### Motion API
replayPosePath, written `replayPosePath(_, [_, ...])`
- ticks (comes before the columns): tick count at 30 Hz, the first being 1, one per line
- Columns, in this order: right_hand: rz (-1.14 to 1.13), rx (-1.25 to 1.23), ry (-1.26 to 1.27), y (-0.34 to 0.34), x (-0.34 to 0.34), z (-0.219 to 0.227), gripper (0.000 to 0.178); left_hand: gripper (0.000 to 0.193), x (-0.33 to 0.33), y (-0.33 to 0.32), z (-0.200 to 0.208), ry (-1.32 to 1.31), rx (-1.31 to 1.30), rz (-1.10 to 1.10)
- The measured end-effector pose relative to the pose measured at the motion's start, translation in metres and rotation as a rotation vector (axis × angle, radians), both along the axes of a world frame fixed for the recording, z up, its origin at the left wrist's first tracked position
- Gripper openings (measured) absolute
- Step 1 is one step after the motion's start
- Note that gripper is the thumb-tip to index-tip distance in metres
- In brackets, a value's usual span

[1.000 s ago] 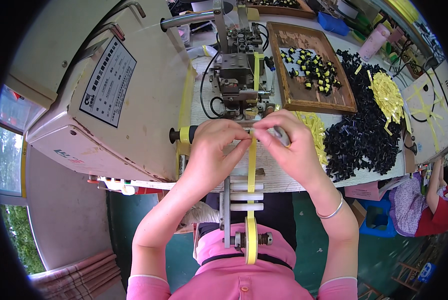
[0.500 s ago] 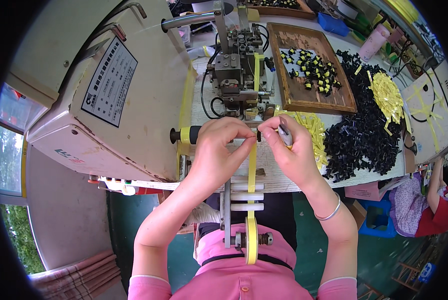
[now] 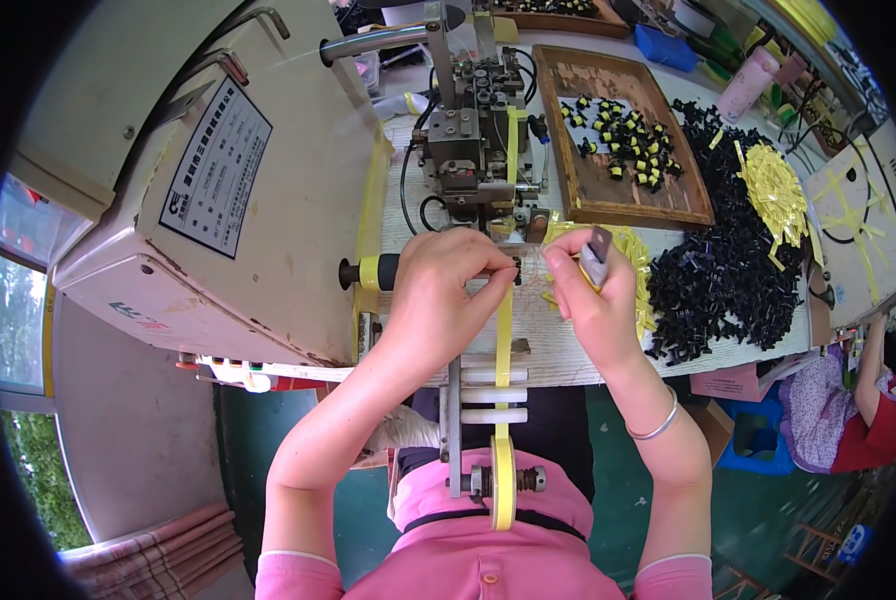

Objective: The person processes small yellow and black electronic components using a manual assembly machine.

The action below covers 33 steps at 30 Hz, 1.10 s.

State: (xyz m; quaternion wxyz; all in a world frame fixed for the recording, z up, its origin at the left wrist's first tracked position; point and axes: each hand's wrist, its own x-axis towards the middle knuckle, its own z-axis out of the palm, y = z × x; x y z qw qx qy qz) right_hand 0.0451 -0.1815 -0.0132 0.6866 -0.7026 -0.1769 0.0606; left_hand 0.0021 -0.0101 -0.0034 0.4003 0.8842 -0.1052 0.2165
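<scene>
My left hand (image 3: pixel 446 290) is closed, thumb and forefinger pinching a small black part (image 3: pixel 515 270) just in front of the machine head (image 3: pixel 465 160). My right hand (image 3: pixel 598 305) is curled around a small utility knife (image 3: pixel 594 258) with a grey upper end and a bit of yellow below. A gap separates its fingertips from the black part. Thin strands show faintly between the two hands. Under my left fingertips runs a strip of yellow tape (image 3: pixel 504 335), coming off a tape roll (image 3: pixel 504 490) at my waist past white rollers (image 3: pixel 495 395).
Right of the machine stands a wooden tray (image 3: pixel 608 208) of yellow-wrapped black parts. Beside it are a heap of black parts (image 3: pixel 728 290) and yellow strip piles (image 3: pixel 773 195). A large machine housing (image 3: pixel 308 230) fills the left. Another person (image 3: pixel 833 410) sits at far right.
My right hand has drawn away to the right from the black part, with the knife tilting along. My left hand stays nearly in place, still pinching.
</scene>
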Motion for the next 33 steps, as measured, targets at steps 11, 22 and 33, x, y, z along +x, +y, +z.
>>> replayPosePath(11, [-0.03, -0.068, -0.444, 0.011, 0.004, -0.008, 0.008, 0.008, 0.0, -0.002, 0.002, -0.054, 0.072, -0.003])
replayPosePath(22, [-0.02, -0.065, -0.189, 0.008, 0.003, -0.015, 0.009, 0.008, 0.001, 0.001, -0.002, -0.026, 0.08, 0.007])
replayPosePath(33, [-0.037, -0.088, -0.168, 0.005, 0.005, -0.018, 0.009, 0.012, 0.002, -0.004, -0.009, -0.081, 0.163, 0.047])
